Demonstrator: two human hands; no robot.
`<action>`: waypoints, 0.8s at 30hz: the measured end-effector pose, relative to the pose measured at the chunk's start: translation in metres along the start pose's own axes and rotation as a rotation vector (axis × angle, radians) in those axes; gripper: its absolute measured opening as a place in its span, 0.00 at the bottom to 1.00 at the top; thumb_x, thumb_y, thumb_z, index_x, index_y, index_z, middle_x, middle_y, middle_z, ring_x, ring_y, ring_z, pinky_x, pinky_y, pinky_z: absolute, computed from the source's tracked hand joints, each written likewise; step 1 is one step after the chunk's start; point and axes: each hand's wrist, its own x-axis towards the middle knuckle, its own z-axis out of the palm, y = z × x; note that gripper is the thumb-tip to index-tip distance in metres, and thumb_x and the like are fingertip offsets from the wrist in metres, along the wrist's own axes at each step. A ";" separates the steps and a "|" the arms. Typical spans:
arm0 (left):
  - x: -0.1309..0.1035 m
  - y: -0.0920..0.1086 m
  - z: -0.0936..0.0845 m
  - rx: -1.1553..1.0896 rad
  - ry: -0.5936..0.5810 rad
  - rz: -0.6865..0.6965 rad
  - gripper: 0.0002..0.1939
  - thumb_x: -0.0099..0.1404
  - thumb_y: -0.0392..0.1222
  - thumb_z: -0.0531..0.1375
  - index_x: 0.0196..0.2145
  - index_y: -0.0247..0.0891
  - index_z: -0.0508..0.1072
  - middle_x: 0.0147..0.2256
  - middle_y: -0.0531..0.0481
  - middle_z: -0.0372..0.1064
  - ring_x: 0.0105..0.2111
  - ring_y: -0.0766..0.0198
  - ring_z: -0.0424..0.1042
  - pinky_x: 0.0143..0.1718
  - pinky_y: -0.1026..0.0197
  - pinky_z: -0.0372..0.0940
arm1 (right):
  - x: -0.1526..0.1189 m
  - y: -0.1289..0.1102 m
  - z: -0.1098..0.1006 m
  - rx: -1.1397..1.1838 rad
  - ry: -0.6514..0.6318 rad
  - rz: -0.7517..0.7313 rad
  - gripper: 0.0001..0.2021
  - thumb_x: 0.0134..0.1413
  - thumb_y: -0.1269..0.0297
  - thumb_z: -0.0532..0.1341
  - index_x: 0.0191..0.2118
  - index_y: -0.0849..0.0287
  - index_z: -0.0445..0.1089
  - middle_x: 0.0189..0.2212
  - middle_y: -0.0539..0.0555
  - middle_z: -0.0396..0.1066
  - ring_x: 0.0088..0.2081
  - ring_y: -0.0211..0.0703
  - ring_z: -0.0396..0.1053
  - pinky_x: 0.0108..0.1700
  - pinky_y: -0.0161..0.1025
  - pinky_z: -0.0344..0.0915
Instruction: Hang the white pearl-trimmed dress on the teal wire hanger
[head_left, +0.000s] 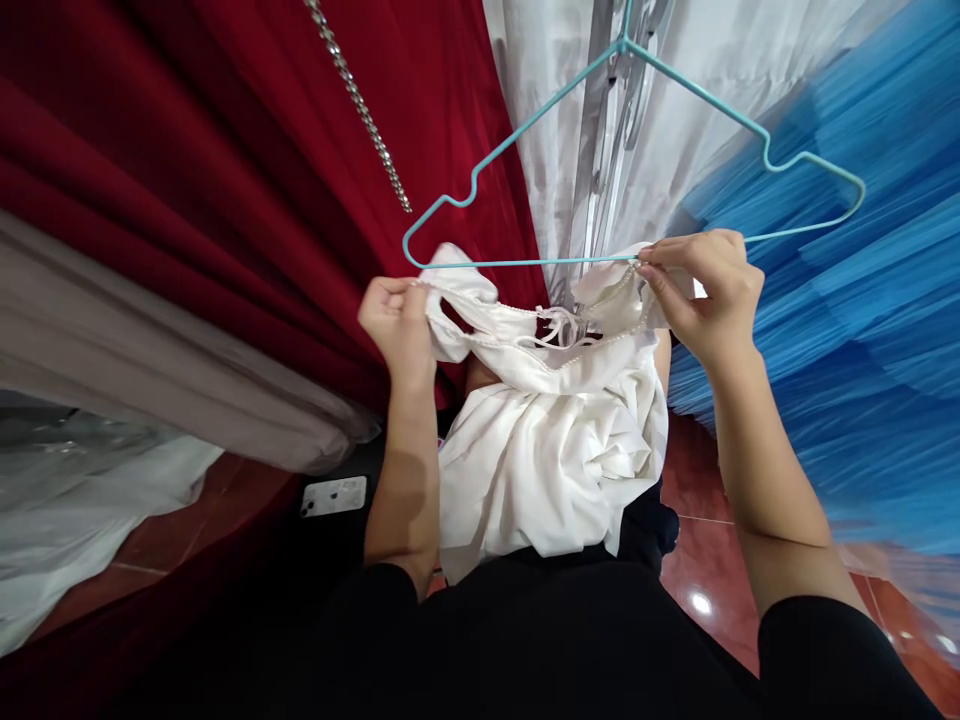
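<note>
A white dress (547, 450) with a beaded neckline lies across my lap, its bodice raised between my two hands. My left hand (397, 320) pinches the shoulder strap at the left side. On the other side, my right hand (709, 285) grips the opposite strap, close against the lower bar of a light blue hanger (525, 262). The hanger hangs above the dress, its bar passing behind or under my right fingers; whether they hold the bar too, I cannot tell. White ties dangle inside the neckline.
Red fabric (300, 150) with a rhinestone trim (364, 110) hangs at the left, blue tulle (840, 330) at the right. White cloth (544, 120) and a metal post (604, 150) stand ahead. A phone (334, 496) lies on a dark surface beside my left arm.
</note>
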 end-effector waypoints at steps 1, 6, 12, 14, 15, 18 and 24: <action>0.016 -0.005 -0.001 0.000 0.028 0.031 0.19 0.69 0.47 0.68 0.31 0.37 0.63 0.25 0.59 0.65 0.27 0.72 0.68 0.32 0.62 0.63 | 0.001 0.000 -0.002 -0.002 -0.005 -0.002 0.09 0.73 0.53 0.64 0.44 0.48 0.79 0.42 0.51 0.83 0.45 0.50 0.80 0.57 0.55 0.69; 0.079 0.011 0.009 0.040 0.001 0.275 0.31 0.68 0.65 0.72 0.32 0.35 0.65 0.25 0.57 0.63 0.28 0.75 0.65 0.34 0.58 0.59 | 0.002 -0.004 -0.003 -0.003 -0.005 0.000 0.10 0.73 0.51 0.63 0.44 0.48 0.80 0.41 0.51 0.83 0.44 0.50 0.80 0.54 0.54 0.69; 0.081 0.074 0.047 0.113 -0.235 0.469 0.27 0.69 0.66 0.71 0.37 0.40 0.68 0.31 0.55 0.68 0.26 0.72 0.68 0.24 0.62 0.58 | -0.001 -0.007 0.000 -0.021 -0.011 0.033 0.11 0.73 0.50 0.63 0.44 0.48 0.80 0.41 0.50 0.84 0.43 0.50 0.80 0.54 0.54 0.69; 0.073 0.089 0.058 0.155 -0.311 0.451 0.23 0.70 0.62 0.72 0.39 0.44 0.69 0.33 0.56 0.70 0.28 0.71 0.69 0.25 0.60 0.61 | -0.002 -0.007 0.001 -0.033 -0.005 0.027 0.11 0.73 0.50 0.63 0.44 0.48 0.79 0.41 0.50 0.84 0.43 0.49 0.80 0.53 0.54 0.69; 0.068 0.094 0.062 0.161 -0.342 0.456 0.22 0.72 0.63 0.71 0.41 0.46 0.69 0.35 0.57 0.72 0.29 0.71 0.70 0.26 0.60 0.62 | -0.003 -0.007 0.001 -0.038 -0.005 0.025 0.10 0.73 0.50 0.63 0.44 0.47 0.79 0.41 0.50 0.84 0.42 0.50 0.80 0.53 0.54 0.69; 0.046 0.102 0.069 0.078 -0.384 0.571 0.20 0.75 0.64 0.67 0.48 0.48 0.72 0.37 0.56 0.73 0.31 0.71 0.71 0.27 0.61 0.65 | -0.004 -0.007 0.002 -0.057 -0.015 0.029 0.10 0.73 0.50 0.63 0.44 0.47 0.79 0.41 0.51 0.83 0.43 0.50 0.79 0.55 0.55 0.69; -0.024 0.110 0.082 0.125 -0.759 0.504 0.08 0.78 0.34 0.60 0.45 0.42 0.79 0.43 0.51 0.80 0.45 0.60 0.79 0.47 0.55 0.72 | -0.006 -0.007 0.006 -0.085 -0.009 0.042 0.08 0.73 0.52 0.63 0.46 0.47 0.77 0.43 0.52 0.83 0.44 0.50 0.80 0.58 0.56 0.70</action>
